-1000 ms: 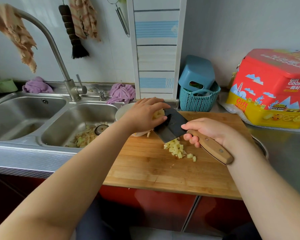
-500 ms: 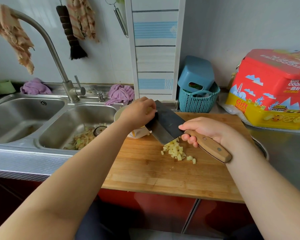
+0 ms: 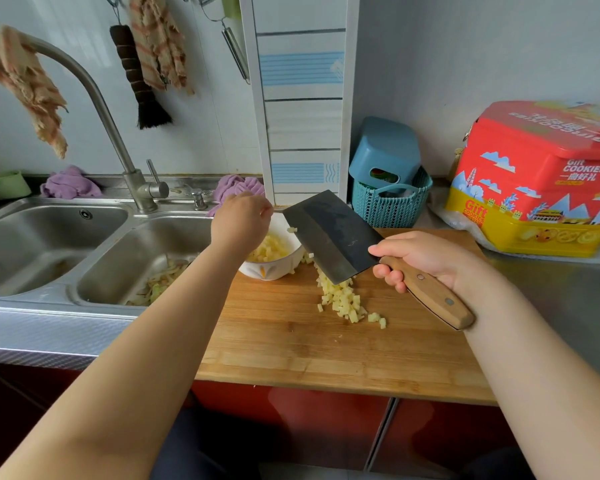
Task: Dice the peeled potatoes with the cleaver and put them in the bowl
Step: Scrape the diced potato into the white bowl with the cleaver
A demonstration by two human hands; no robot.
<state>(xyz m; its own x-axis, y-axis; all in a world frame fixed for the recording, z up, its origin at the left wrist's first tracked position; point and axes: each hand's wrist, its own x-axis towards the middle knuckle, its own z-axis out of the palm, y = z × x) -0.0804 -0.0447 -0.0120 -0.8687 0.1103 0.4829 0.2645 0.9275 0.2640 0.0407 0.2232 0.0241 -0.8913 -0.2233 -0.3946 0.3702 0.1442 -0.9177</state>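
Potato dice [image 3: 343, 299] on board [image 3: 291, 341], cleaver [image 3: 329, 233] raised

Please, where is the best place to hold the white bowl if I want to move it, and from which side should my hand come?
Probably grip the white bowl at its rim on the sink side, coming from the left. Its wall flares to an open rim a hand can pinch. The cleaver in the right hand crowds the right side, the left hand hovers over it, and potato dice lie on the cutting board.
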